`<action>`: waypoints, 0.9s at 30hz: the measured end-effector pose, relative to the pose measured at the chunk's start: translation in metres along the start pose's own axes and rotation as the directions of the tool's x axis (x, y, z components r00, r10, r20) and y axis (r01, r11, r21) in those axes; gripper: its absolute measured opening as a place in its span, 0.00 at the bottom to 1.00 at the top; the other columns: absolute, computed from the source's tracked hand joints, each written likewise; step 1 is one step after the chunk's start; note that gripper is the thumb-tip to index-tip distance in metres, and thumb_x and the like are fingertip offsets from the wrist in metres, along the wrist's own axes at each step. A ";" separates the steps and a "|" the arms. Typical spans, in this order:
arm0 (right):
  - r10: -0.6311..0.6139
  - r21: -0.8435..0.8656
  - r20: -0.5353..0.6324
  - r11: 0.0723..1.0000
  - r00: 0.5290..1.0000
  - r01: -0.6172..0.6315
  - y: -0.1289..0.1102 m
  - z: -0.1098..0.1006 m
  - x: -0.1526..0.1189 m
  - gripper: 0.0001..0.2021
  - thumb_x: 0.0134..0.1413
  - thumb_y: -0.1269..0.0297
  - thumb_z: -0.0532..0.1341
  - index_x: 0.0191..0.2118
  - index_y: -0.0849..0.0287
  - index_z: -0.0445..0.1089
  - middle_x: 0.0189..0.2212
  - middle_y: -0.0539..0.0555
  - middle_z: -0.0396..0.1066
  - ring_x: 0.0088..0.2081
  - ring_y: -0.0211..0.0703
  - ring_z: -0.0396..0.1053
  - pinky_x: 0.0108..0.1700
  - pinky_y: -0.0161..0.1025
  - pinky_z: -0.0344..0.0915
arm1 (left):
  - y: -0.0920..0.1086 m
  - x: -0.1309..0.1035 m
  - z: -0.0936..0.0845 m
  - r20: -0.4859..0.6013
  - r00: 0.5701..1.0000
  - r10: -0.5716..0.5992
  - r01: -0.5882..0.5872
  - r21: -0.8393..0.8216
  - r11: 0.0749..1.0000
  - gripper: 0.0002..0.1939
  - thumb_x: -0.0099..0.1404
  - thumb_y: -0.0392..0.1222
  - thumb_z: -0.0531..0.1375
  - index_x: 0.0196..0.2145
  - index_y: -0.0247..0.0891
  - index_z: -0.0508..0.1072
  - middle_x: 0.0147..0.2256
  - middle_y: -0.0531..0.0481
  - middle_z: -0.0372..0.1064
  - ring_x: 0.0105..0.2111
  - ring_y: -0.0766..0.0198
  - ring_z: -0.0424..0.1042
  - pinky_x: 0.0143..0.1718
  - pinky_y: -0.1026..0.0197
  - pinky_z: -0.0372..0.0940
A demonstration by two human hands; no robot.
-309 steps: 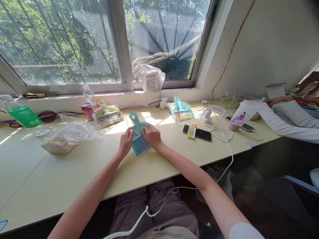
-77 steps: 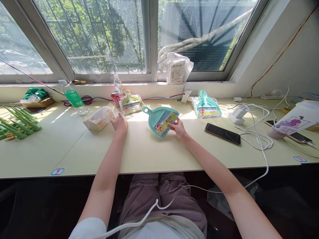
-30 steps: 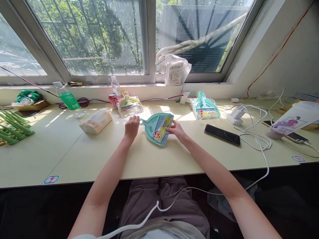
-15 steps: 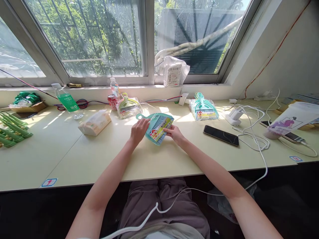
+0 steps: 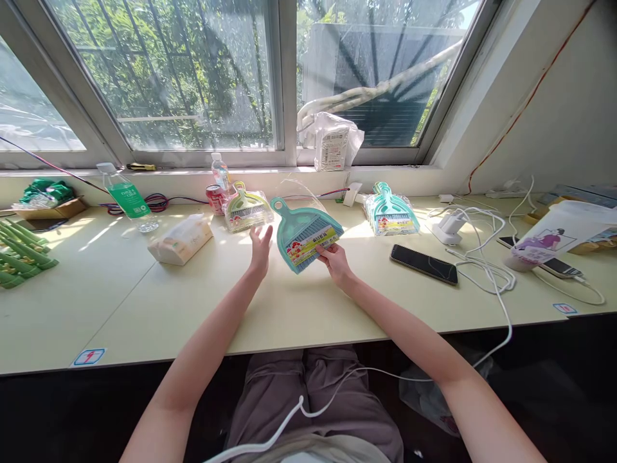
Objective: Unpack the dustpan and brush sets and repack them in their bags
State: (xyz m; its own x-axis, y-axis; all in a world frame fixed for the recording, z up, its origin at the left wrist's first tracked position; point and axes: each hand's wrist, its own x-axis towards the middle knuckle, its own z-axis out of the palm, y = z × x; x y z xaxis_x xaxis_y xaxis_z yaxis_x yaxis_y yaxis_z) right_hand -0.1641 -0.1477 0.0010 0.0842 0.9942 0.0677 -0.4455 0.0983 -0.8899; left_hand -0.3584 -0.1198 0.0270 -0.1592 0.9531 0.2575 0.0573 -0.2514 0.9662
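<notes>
A turquoise dustpan-and-brush set (image 5: 307,233) with a yellow printed label is held up above the table, tilted, its ringed handle pointing to the upper left. My right hand (image 5: 335,262) grips its lower right edge, thumb over the label. Just left of the set, my left hand (image 5: 261,249) is apart from it, fingers spread and empty. Behind my left hand lies a pile of wrapped sets (image 5: 247,209) with a yellow-green one on top. Another pile of wrapped turquoise sets (image 5: 391,212) rests at the back right.
On the pale table (image 5: 183,308), a tissue pack (image 5: 180,239) and green-labelled bottle (image 5: 128,199) stand left, with a red can (image 5: 214,199) behind. To the right are a black phone (image 5: 424,264), a charger (image 5: 449,228) with tangled white cables, and a tilted plastic cup (image 5: 554,235).
My left hand has let go of the dustpan set's handle area and moved left, opening. The set has turned so its label faces me more fully, still in my right hand.
</notes>
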 end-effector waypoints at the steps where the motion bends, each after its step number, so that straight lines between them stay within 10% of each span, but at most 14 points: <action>1: -0.002 0.004 -0.003 1.000 1.000 0.002 0.000 0.001 0.000 0.19 0.35 0.62 0.76 0.35 0.59 0.72 0.40 0.54 0.78 0.46 0.48 0.75 0.52 0.46 0.74 | -0.002 0.000 0.001 0.172 0.983 -0.066 0.087 -0.119 0.989 0.30 0.69 0.57 0.52 0.62 0.37 0.57 0.63 0.36 0.57 0.62 0.49 0.61 0.58 0.47 0.63; 4: -0.007 0.012 -0.078 1.000 0.997 0.008 0.000 0.000 -0.001 0.18 0.36 0.62 0.75 0.35 0.59 0.71 0.40 0.54 0.77 0.48 0.49 0.74 0.53 0.45 0.74 | -0.010 -0.007 0.009 0.519 0.847 -0.118 0.277 -0.240 0.930 0.28 0.64 0.57 0.59 0.54 0.35 0.67 0.54 0.37 0.70 0.52 0.48 0.71 0.53 0.46 0.67; 8: -0.003 0.014 -0.225 1.000 0.974 0.006 0.004 -0.007 0.001 0.16 0.40 0.64 0.73 0.35 0.57 0.69 0.41 0.54 0.76 0.51 0.48 0.73 0.54 0.42 0.74 | -0.021 -0.020 0.021 0.714 0.680 -0.167 0.413 -0.184 0.892 0.32 0.59 0.56 0.66 0.56 0.39 0.67 0.57 0.38 0.67 0.51 0.48 0.72 0.47 0.49 0.70; 15: 0.012 0.021 -0.178 1.000 0.984 -0.009 0.003 -0.005 0.001 0.15 0.41 0.67 0.72 0.36 0.58 0.69 0.43 0.54 0.76 0.50 0.47 0.74 0.55 0.43 0.74 | -0.023 -0.020 0.020 0.684 0.716 -0.143 0.379 -0.208 0.902 0.29 0.62 0.55 0.64 0.57 0.40 0.68 0.59 0.39 0.65 0.52 0.52 0.72 0.54 0.51 0.66; 21: -0.015 0.031 -0.202 0.999 0.979 0.022 -0.005 -0.007 0.000 0.14 0.45 0.65 0.70 0.37 0.56 0.68 0.44 0.53 0.76 0.54 0.47 0.71 0.57 0.42 0.71 | -0.019 -0.029 0.018 0.900 0.406 -0.156 0.421 -0.033 0.906 0.32 0.62 0.55 0.64 0.60 0.43 0.63 0.59 0.35 0.64 0.55 0.50 0.70 0.56 0.46 0.62; 27: -0.022 0.046 -0.128 0.999 0.992 0.028 -0.008 -0.006 0.003 0.17 0.43 0.63 0.72 0.39 0.57 0.69 0.46 0.54 0.75 0.54 0.48 0.71 0.57 0.42 0.72 | -0.006 -0.010 0.001 0.804 0.590 0.075 0.204 -0.238 0.950 0.41 0.54 0.63 0.66 0.61 0.45 0.65 0.64 0.40 0.57 0.65 0.46 0.55 0.64 0.42 0.52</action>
State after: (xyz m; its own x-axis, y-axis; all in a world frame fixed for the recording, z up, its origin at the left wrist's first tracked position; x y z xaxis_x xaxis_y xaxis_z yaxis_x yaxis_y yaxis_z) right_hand -0.1549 -0.1454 0.0062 0.2070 0.9779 0.0291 -0.4832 0.1280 -0.8661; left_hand -0.3563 -0.1282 0.0190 0.7029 0.6789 0.2123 -0.2125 -0.0844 0.9735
